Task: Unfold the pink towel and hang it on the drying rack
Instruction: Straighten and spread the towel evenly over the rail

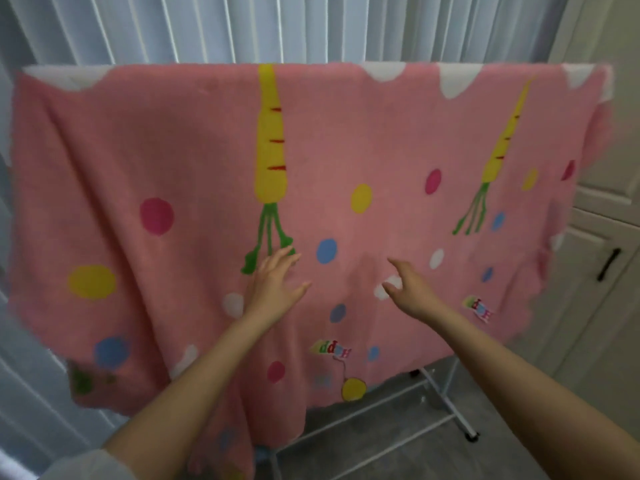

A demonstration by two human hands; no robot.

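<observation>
The pink towel (194,161), printed with yellow carrots and coloured dots, hangs spread out over the top bar of the drying rack and fills most of the view. Only the rack's white lower legs (446,407) show beneath the towel at the lower right. My left hand (273,282) is open, fingers spread, flat against or just in front of the towel's middle. My right hand (412,289) is open beside it, fingers pointing at the cloth near a white dot. Neither hand grips the fabric.
White vertical blinds (207,26) hang behind the rack and down the left side. A white cabinet door (609,209) with a black handle stands at the right. Grey tiled floor (398,455) lies under the rack.
</observation>
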